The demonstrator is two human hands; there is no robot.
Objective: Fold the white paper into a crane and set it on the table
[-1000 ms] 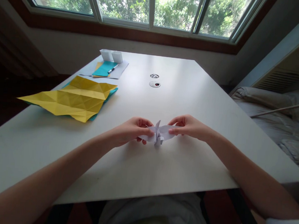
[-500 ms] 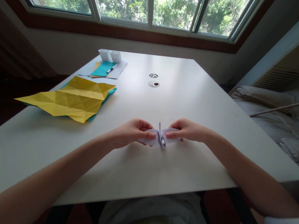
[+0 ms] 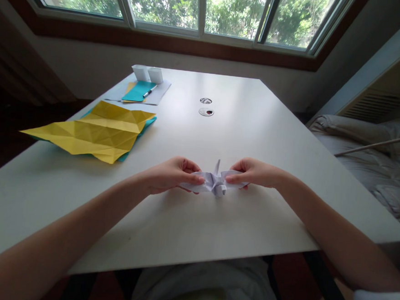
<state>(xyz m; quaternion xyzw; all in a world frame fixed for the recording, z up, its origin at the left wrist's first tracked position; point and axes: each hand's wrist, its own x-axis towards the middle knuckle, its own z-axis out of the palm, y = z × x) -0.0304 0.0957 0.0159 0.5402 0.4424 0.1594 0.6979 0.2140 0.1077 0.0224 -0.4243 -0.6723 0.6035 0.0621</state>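
A white origami crane is stretched between my two hands near the front of the table. My left hand pinches one wing, thumb on top and fingers beneath. The other wing is pinched by my right hand in the same way. Between the hands the crane's body is spread and flattened, a thin point sticks up at the far side, and a folded end faces me. The fingertips under the wings are partly hidden.
On the left of the white table a creased yellow sheet lies over a teal one. Behind them are a teal paper, a pen and white folded paper shapes. Two round inserts are set in the tabletop.
My hands have drawn slightly apart, pulling the wings outward. The crane's middle has opened wider and flatter, and its upright point now leans a little to the right.
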